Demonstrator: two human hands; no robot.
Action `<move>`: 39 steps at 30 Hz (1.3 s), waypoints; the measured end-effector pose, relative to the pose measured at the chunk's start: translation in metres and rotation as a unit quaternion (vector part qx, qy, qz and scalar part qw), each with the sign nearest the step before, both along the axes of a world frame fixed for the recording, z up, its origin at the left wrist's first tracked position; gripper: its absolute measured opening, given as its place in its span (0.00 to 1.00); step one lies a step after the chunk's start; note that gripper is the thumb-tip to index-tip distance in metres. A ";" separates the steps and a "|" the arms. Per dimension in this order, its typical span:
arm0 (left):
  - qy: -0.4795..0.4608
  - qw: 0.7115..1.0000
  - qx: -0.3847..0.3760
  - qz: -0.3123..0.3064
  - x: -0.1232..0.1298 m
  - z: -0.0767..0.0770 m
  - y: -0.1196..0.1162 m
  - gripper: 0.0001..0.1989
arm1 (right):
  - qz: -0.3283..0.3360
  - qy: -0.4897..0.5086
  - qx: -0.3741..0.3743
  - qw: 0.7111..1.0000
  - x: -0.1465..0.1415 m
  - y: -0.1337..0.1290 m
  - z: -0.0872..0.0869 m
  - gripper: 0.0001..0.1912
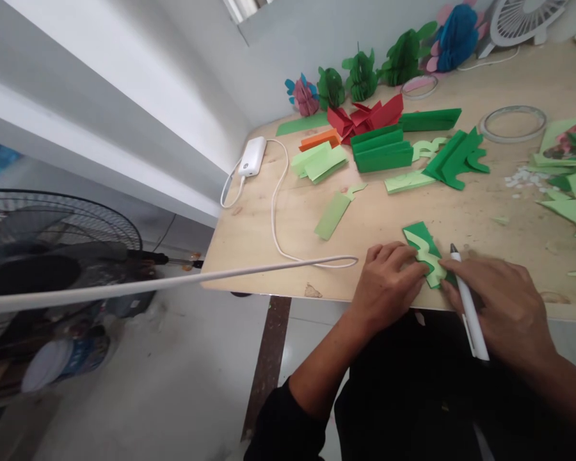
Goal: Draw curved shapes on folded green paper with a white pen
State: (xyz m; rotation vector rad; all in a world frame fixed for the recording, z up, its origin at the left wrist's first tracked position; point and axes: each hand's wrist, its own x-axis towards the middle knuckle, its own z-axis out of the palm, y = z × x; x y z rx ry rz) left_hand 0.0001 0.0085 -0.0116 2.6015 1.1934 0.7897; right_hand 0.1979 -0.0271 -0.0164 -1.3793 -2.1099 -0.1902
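Note:
At the table's front edge a wavy light green paper cutout [431, 257] lies on a dark green folded paper piece [416, 232]. My left hand [386, 278], fingers curled together, presses the cutout and the dark green paper from the left. On the other side my right hand [506, 301] holds a white pen [470, 307] between its fingers, the dark tip pointing away from me. Its thumb and index finger also touch the right end of the cutout. Part of the dark green paper is hidden under the cutout and fingers.
Folded green papers [381, 150], red folded paper [365, 118] and honeycomb paper figures [362, 77] stand farther back. Tape rolls [513, 123] and green scraps [569, 211] lie to the right. A white cable [278, 211] runs from a power bank [253, 156] across the left side.

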 end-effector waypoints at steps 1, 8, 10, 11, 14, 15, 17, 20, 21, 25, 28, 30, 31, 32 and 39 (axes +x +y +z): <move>0.001 1.000 0.000 -0.001 0.000 0.000 0.000 0.10 | 0.002 -0.001 0.003 1.000 0.000 0.000 0.000 0.15; 0.010 1.000 0.000 0.002 0.000 0.001 -0.001 0.09 | 0.010 -0.023 0.007 1.000 0.001 0.001 -0.002 0.15; 0.010 1.000 0.002 0.000 0.000 0.001 0.000 0.08 | 0.004 -0.021 0.014 1.000 0.001 0.001 -0.003 0.15; 0.007 1.000 0.005 0.000 0.000 0.001 0.000 0.08 | 0.002 -0.020 0.017 1.000 0.001 0.002 -0.004 0.15; 0.001 1.000 0.013 0.001 0.000 0.001 0.000 0.08 | 0.002 -0.020 0.022 1.000 0.001 0.002 -0.004 0.15; 0.001 1.000 0.015 0.002 -0.001 0.001 0.001 0.08 | 0.003 -0.021 0.023 1.000 0.001 0.002 -0.004 0.15; 0.002 1.000 0.017 0.001 0.000 0.002 0.001 0.08 | 0.006 -0.023 0.025 0.999 0.000 0.003 -0.003 0.15; 0.005 1.000 0.017 0.002 0.000 0.002 0.000 0.09 | 0.015 -0.019 0.030 0.999 0.000 0.003 -0.002 0.15; 0.006 1.000 0.015 0.002 0.000 0.002 0.000 0.09 | 0.017 -0.018 0.032 0.999 0.000 0.003 -0.001 0.15; 0.011 1.000 0.011 0.002 0.000 0.002 -0.001 0.09 | 0.020 -0.013 0.041 0.999 -0.001 0.003 0.000 0.16; 0.009 1.000 0.015 0.003 0.000 0.002 -0.001 0.09 | 0.017 -0.018 0.046 0.999 -0.002 0.003 0.001 0.16; 0.010 1.000 0.017 0.005 0.000 0.002 0.000 0.08 | 0.012 -0.022 0.048 0.999 -0.002 0.003 0.001 0.16; 0.012 1.000 0.016 0.007 0.000 0.002 0.000 0.08 | 0.009 -0.024 0.047 0.999 -0.002 0.003 0.001 0.16; 0.015 1.000 0.014 0.009 0.000 0.002 0.000 0.09 | 0.007 -0.028 0.046 0.999 -0.002 0.003 0.000 0.15; 0.001 0.999 0.039 0.024 0.001 0.000 0.000 0.08 | 0.010 -0.038 0.045 0.998 -0.002 0.004 -0.003 0.15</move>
